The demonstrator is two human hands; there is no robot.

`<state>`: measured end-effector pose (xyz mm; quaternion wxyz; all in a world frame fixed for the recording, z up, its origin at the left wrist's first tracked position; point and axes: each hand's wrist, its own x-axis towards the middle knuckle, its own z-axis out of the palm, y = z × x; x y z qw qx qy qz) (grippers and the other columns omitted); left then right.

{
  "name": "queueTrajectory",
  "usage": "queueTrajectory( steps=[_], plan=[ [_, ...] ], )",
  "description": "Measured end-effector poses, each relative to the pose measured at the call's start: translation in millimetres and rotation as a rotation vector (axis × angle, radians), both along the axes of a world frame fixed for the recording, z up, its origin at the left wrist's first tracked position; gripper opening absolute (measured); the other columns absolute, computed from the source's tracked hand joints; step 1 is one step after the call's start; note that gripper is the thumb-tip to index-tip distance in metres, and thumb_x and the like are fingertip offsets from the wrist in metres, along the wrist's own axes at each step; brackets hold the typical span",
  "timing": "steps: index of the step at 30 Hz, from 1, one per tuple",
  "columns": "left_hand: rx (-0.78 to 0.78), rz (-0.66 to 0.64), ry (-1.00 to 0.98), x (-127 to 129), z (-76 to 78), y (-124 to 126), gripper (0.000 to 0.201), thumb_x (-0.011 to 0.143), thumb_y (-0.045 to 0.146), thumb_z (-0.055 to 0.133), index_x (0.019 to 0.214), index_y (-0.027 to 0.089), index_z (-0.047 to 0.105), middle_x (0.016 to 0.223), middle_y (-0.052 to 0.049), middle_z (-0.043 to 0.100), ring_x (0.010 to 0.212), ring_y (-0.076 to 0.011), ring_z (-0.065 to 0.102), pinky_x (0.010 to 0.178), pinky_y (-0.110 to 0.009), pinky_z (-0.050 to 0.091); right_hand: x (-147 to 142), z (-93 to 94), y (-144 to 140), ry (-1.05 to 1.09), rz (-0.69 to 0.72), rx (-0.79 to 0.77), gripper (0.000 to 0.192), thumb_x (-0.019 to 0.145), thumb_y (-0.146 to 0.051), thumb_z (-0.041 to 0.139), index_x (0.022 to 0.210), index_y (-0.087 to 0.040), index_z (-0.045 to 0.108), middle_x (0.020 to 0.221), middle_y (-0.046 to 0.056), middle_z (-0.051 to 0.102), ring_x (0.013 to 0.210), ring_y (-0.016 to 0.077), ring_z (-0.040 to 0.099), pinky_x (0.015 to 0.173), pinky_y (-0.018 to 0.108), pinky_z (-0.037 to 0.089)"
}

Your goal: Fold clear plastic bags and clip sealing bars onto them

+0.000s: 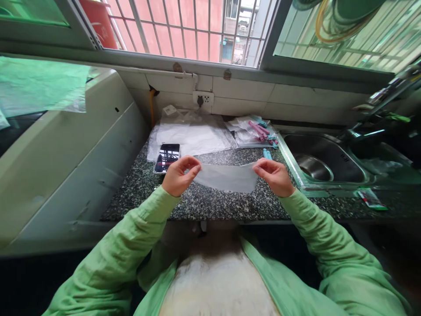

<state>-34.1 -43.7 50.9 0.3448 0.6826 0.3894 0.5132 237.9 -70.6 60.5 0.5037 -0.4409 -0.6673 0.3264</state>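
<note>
Both hands are raised over the speckled counter point(210, 202), well apart, with a clear plastic bag point(226, 177) stretched flat between them. The left hand point(177, 175) pinches the bag's left top corner between thumb and fingertips; the right hand point(274, 175) pinches the right top corner the same way. The bag hangs just above the counter, near its front edge. Behind the left hand, a phone point(167, 157) lies face up on the counter, beside a pile of clear bags point(194, 134) against the tiled wall. Behind the right hand lies a smaller heap of bags with pink and blue clips point(261, 131), and 1 blue clip point(267, 154) sits just behind the right fingers. A steel sink point(324, 162) is to the right. Both sleeves point(141, 228) are green.
</note>
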Motion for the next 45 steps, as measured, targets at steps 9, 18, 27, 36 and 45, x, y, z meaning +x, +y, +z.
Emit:
queueTrajectory(
  steps=[9, 18, 27, 36, 45],
  plan=[
    [0.280, -0.158, 0.274, -26.9, 4.7, -42.4, 0.005, 0.074, 0.013, 0.053, 0.076, 0.017, 0.056, 0.075, -0.005, 0.060, 0.075, -0.0141, 0.056, 0.068, -0.028, 0.047, 3.0, -3.1, -37.3, -0.349, 0.048, 0.374, 0.010, 0.071, -0.014, 0.060, 0.077, -0.021, 0.062, 0.075, 0.003, 0.055, 0.073, 0.0152, 0.051, 0.065, 0.032, 0.044],
    [0.481, 0.089, 0.701, -29.5, -57.1, -59.0, 0.010, 0.076, 0.017, 0.051, 0.083, 0.017, 0.058, 0.084, -0.008, 0.061, 0.082, -0.0186, 0.054, 0.075, -0.033, 0.045, -8.4, -51.8, -63.3, -0.678, 0.111, 0.416, 0.008, 0.075, -0.015, 0.054, 0.078, -0.020, 0.061, 0.073, 0.004, 0.059, 0.071, 0.0156, 0.048, 0.064, 0.031, 0.041],
    [0.664, 0.069, 0.767, 28.9, -66.9, -88.2, 0.025, 0.077, 0.025, 0.053, 0.101, 0.020, 0.059, 0.078, -0.006, 0.057, 0.078, -0.0181, 0.049, 0.075, -0.032, 0.039, -53.0, -42.1, -71.7, -0.853, 0.201, 0.448, 0.015, 0.081, -0.021, 0.046, 0.076, -0.019, 0.061, 0.074, 0.005, 0.059, 0.073, 0.0161, 0.046, 0.067, 0.032, 0.037],
    [0.433, -0.006, 0.455, 1.1, -66.0, -91.2, 0.020, 0.075, 0.013, 0.046, 0.078, 0.021, 0.064, 0.068, -0.004, 0.053, 0.068, -0.0147, 0.046, 0.061, -0.028, 0.042, 2.7, -40.2, -45.3, -0.886, 0.115, 0.530, 0.013, 0.080, -0.021, 0.049, 0.084, -0.020, 0.062, 0.076, 0.006, 0.060, 0.072, 0.0164, 0.050, 0.067, 0.032, 0.043],
    [0.196, -0.005, 0.226, -26.3, -54.8, -106.5, 0.013, 0.073, 0.014, 0.054, 0.080, 0.019, 0.063, 0.070, -0.003, 0.051, 0.069, -0.0135, 0.049, 0.059, -0.026, 0.043, -15.1, -64.8, -27.2, -0.987, 0.335, 0.641, 0.018, 0.082, -0.032, 0.049, 0.090, -0.022, 0.062, 0.079, 0.004, 0.061, 0.071, 0.0143, 0.048, 0.065, 0.030, 0.038]
  ],
)
